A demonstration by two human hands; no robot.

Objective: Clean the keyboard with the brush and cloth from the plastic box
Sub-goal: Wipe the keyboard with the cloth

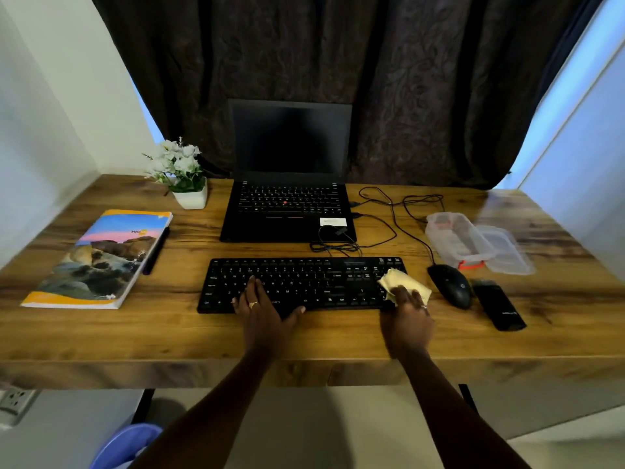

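at the desk's (pixel 169 333) front edge, two hands: left hand (pixel 262 308) lies flat, fingers straight, on the one keyboard's (pixel 304 282) left half. right hand (pixel 407 316) sits on one yellow cloth (pixel 402 282) over the right-end keys, grip or press unclear. one mouse (pixel 451 286) just right, tight. further back, one plastic box (pixel 453 236), one lid (pixel 507 252) beside it.
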